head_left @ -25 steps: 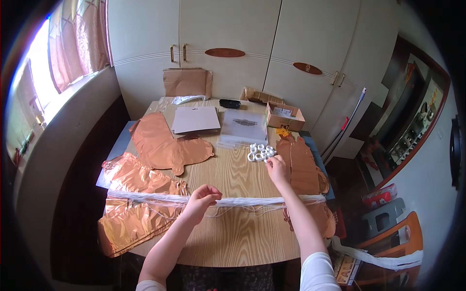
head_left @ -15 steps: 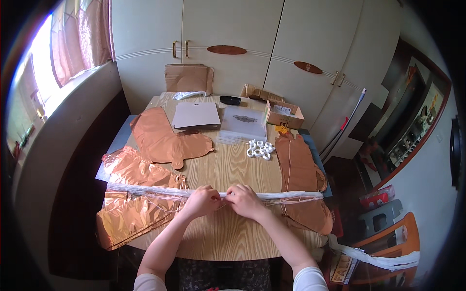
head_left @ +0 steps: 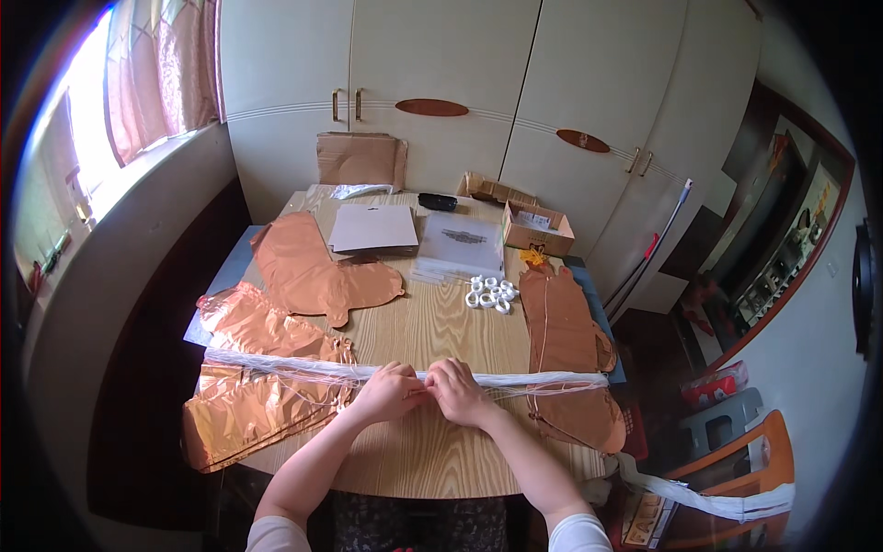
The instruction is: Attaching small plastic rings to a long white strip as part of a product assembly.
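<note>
A long bundle of white string stretches left to right across the table. My left hand and my right hand meet over its middle. Both are closed, with thumbs and fingertips pinched together on thin strands of the string; the exact grip is partly hidden by the fingers. Under the bundle's left part lie shiny copper-coloured foil balloons, flat and stacked. Its right end rests across another flat stack of copper foil balloons. Loose thin strands trail beside the bundle on both sides.
Farther back lie a flat copper foil balloon, grey-white card sheets, clear plastic bags, several white ribbon rolls, a small open carton and a black object. More white string drapes over a wooden chair.
My hands have come closer together, and their fingertips now meet. The string bundle has stayed in place across the table. The view has tilted slightly.
</note>
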The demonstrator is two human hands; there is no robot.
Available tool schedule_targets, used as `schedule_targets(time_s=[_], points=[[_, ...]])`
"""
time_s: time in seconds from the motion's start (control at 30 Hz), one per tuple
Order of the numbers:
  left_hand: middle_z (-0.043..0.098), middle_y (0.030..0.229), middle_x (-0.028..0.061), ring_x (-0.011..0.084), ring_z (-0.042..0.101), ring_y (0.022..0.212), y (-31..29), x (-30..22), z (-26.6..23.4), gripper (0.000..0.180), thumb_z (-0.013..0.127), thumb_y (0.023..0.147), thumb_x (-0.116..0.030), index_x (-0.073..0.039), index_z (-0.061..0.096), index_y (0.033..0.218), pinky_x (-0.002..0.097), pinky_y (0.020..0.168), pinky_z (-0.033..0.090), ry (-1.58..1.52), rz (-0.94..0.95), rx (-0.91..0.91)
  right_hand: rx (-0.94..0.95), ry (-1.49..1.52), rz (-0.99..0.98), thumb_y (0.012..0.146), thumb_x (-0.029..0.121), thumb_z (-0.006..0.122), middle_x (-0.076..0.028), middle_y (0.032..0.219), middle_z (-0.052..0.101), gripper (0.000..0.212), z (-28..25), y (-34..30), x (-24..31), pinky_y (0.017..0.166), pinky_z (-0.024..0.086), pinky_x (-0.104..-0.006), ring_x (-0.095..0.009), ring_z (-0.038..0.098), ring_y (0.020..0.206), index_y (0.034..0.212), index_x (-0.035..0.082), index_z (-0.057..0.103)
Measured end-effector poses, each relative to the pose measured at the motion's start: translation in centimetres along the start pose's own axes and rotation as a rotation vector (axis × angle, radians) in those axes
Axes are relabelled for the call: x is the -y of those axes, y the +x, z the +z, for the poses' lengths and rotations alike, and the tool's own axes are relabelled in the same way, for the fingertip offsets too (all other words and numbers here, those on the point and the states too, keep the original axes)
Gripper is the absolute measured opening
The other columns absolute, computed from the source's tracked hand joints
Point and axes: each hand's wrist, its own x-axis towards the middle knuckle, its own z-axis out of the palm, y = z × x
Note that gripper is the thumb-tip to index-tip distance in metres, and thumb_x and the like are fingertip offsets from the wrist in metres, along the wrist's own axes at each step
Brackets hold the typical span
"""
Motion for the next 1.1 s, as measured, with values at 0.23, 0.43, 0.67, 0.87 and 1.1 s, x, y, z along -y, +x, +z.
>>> schedule_targets(time_s=[0.23,0.43,0.67,0.87,1.1], points=[[0.051,0.106,0.0119,0.0236,0.049,0.103,0.6,-0.9,-1.1,0.015,0.062,0.083,-0.018,-0.004,0.065,0.089,0.0344,0.086,0.04,-0.587,-0.049,-0.156,0.055,0.998,0.364,0.083,0.001,0.048,-0.006,0.097,0.048,0.023,0.0,-0.7,-0.4,0.091,0.035,-0.0334,-0.019,0.048,0.105,0.103,0.005,0.038],[0.039,0.121,0.0107,0.023,0.033,0.119,0.4,-1.3,-1.2,0.011,0.06,0.085,-0.017,-0.006,0.065,0.087,0.036,0.094,0.032,-0.588,0.051,-0.161,0.065,1.35,0.26,0.081,-0.001,0.051,-0.001,0.109,0.043,0.048,-1.1,0.3,3.3,0.088,0.036,-0.0262,-0.011,0.042,0.107,0.123,0.01,0.03],[0.052,0.083,0.0022,0.0124,0.049,0.08,0.0,0.1,-1.3,0.012,0.055,0.088,-0.013,-0.002,0.06,0.086,0.024,0.076,0.038,-1.206,-0.215,-0.291,0.025,1.143,0.463,0.091,0.017,0.051,0.001,0.082,0.056,0.016,-0.7,-0.1,0.9,0.066,0.042,-0.021,-0.006,0.049,0.072,0.095,0.003,0.057],[0.062,0.098,0.0112,0.0171,0.057,0.092,-0.1,0.3,-1.6,0.017,0.05,0.09,-0.013,-0.002,0.058,0.101,0.0291,0.085,0.044,-1.931,-0.147,-0.273,-0.109,0.929,0.617,0.091,0.022,0.053,0.002,0.071,0.055,0.021,-0.2,0.0,-0.5,0.059,0.042,-0.0204,-0.005,0.047,0.062,0.086,0.003,0.059],[0.061,0.11,0.0116,0.021,0.057,0.103,0.7,-1.1,-2.5,0.024,0.046,0.09,-0.01,0.003,0.057,0.107,0.03,0.086,0.044,-0.591,-0.184,-0.323,0.016,0.972,0.344,0.09,0.018,0.054,0.003,0.07,0.053,0.015,-1.7,-0.6,1.5,0.056,0.039,-0.0201,-0.005,0.047,0.061,0.089,0.004,0.059]])
